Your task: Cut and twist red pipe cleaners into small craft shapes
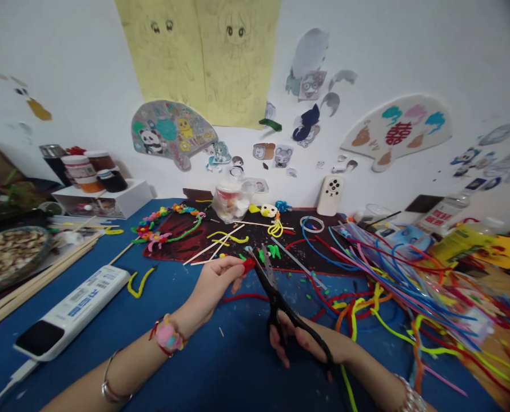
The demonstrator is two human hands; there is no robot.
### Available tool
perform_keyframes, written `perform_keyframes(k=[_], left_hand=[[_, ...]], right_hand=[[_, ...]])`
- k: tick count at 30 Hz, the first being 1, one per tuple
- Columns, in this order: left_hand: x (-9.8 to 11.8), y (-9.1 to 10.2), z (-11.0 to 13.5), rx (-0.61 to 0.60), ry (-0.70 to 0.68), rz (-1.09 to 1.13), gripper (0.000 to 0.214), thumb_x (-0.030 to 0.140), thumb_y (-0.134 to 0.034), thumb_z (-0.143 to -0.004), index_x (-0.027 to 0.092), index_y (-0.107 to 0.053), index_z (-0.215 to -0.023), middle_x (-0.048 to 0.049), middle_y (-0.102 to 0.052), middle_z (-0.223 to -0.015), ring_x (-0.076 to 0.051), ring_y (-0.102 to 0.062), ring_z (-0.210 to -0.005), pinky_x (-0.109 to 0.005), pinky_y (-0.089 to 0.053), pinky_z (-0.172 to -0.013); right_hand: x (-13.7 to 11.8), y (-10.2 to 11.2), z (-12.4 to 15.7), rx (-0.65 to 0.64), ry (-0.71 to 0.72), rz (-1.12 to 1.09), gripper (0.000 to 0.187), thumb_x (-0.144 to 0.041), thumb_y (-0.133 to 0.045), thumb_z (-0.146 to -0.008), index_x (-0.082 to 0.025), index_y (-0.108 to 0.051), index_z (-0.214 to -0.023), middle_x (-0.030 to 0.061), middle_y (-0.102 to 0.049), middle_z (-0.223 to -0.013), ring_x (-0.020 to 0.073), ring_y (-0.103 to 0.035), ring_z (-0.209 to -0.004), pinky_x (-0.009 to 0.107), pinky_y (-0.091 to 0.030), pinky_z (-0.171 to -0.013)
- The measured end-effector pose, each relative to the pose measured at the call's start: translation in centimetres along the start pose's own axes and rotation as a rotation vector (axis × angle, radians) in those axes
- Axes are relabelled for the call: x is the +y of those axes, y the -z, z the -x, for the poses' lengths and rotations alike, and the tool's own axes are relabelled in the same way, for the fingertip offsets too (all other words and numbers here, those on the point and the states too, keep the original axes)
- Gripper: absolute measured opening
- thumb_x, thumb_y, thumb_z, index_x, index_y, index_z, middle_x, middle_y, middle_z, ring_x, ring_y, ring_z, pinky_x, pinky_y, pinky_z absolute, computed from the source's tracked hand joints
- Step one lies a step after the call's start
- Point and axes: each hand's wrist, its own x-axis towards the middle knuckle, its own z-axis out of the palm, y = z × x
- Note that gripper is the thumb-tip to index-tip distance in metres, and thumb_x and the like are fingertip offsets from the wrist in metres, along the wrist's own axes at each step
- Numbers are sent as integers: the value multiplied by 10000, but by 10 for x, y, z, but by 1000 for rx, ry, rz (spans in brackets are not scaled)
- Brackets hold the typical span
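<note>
My left hand (218, 283) pinches a small red fuzzy piece (248, 264), which looks like bent pipe cleaner, between thumb and fingertips. In my right hand (289, 335) is a pair of black-handled scissors (274, 294), my fingers through the handle loops. The blades are parted and point up and away, just right of the red piece. Behind the blades lie small green pipe cleaner pieces (273, 250). A red pipe cleaner (246, 297) lies on the blue table (186, 366) beneath my hands.
A large heap of coloured pipe cleaners (392, 274) spreads over the right side. Wooden sticks (220, 241) and a yellow pipe cleaner figure (270, 213) lie on the dark mat (164, 243). At left are a white power bank (77, 309) and a bowl (44, 243).
</note>
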Motion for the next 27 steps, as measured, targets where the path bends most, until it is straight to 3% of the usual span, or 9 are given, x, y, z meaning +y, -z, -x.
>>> perform_keyframes(k=[7, 17, 27], left_hand=[[9, 0, -1, 42, -18, 92, 180, 286, -537, -794, 137, -574, -700, 33, -509, -535, -61, -400, -438, -203, -309, -470], [16, -1, 1, -1, -8, 155, 238, 294, -503, -814, 150, -518, -625, 35, -467, -477, -71, -398, -447, -207, -297, -465], [17, 0, 0, 31, -26, 110, 219, 299, -572, -764, 145, -527, -616, 39, -477, -480, -69, -403, -434, -212, -307, -467]], right_hand=[[1, 2, 1, -41, 23, 61, 645, -751, -217, -747, -147, -408, -865, 33, -458, -726, 134, -466, -614, 287, -399, -630], [-4, 3, 0, -61, 14, 108, 637, -746, -178, -759, -156, -403, -839, 19, -457, -685, 130, -474, -588, 279, -397, -611], [-1, 2, 1, -77, 0, 74, 651, -742, -177, -763, -145, -425, -839, 24, -476, -682, 129, -484, -587, 273, -396, -606]])
